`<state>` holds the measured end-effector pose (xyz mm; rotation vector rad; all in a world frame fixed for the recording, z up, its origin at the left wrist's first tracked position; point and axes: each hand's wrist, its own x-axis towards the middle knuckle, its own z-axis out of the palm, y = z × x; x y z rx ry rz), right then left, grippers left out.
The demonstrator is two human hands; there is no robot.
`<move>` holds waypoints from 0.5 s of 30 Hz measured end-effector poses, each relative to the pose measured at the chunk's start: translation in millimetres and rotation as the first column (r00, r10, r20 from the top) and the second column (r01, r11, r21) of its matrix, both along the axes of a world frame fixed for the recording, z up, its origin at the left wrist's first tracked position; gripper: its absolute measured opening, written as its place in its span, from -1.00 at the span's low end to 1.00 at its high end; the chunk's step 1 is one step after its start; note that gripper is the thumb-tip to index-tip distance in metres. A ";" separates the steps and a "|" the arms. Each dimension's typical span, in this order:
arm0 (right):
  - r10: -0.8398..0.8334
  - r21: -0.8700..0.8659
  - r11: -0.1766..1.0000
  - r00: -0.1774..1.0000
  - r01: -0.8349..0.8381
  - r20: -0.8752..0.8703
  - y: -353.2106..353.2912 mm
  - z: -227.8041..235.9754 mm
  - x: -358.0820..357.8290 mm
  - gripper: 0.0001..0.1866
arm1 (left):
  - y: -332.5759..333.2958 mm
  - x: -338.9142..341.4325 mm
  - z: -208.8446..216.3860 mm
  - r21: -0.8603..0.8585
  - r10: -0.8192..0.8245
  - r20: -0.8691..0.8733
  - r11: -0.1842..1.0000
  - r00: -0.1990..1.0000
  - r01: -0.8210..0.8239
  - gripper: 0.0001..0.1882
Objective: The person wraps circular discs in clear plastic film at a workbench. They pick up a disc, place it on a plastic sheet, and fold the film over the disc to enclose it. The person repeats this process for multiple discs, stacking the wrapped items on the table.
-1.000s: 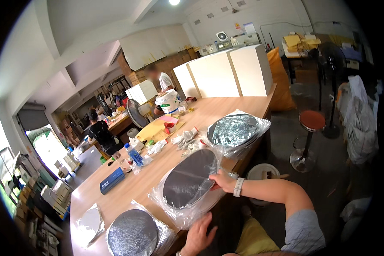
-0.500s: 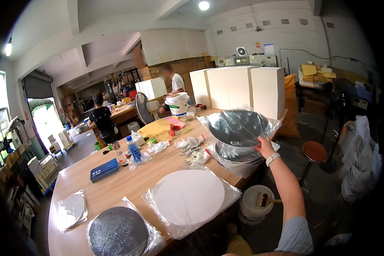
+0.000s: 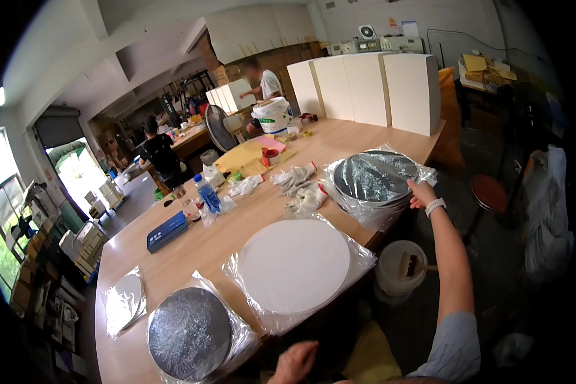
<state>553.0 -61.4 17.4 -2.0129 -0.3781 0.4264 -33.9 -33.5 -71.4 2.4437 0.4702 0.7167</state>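
A plastic-wrapped dark round disc (image 3: 371, 176) lies on a stack of similar wrapped discs at the table's right edge. My right hand (image 3: 421, 194) is closed on the near right edge of its clear wrapping, fingers bent. Low in the view, just off the table's front edge, my left hand (image 3: 296, 361) is loosely curled with nothing visible in it. Closest to it are a large white disc (image 3: 296, 265) on clear film and a grey speckled disc (image 3: 190, 333) in film. A smaller pale wrapped disc (image 3: 124, 299) lies at the left.
White-grey work gloves (image 3: 294, 180), a blue-capped bottle (image 3: 207, 193) and a blue box (image 3: 167, 232) are on the table. Tall white blocks (image 3: 365, 89) stand behind the stack. Below the right edge are a bucket (image 3: 393, 272) with a brush and a round stool (image 3: 489, 194). Two people work farther back.
My right hand has lowered the raised wrapped disc flat onto the stack. My left hand has come into view at the bottom. The whole view has tilted and shifted.
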 end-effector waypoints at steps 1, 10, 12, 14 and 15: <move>0.069 -0.025 0.998 0.980 -0.065 0.188 -12.5 -1.0 -15.5 -0.53 | 10.9 14.3 24.4 0.045 0.016 0.100 0.999 0.995 -0.020 -0.66; 0.783 -0.146 0.415 0.270 -0.898 0.561 24.8 -24.6 -236.9 -0.80 | 79.2 83.4 60.0 0.204 0.288 -0.355 0.952 0.889 -0.227 -0.76; 0.747 -0.228 0.336 0.111 -0.914 0.655 43.9 -36.4 -255.0 -0.79 | 84.5 85.2 66.0 0.197 0.264 -0.405 0.960 0.875 -0.199 -0.77; 0.752 -0.301 0.283 0.015 -0.911 0.659 56.2 -37.6 -273.9 -0.79 | 84.9 87.3 66.1 0.292 0.343 -0.380 0.926 0.859 -0.240 -0.78; 0.781 -0.334 0.270 0.002 -0.903 0.624 58.7 -32.0 -285.0 -0.79 | 85.8 87.8 65.7 0.340 0.382 -0.364 0.904 0.850 -0.260 -0.78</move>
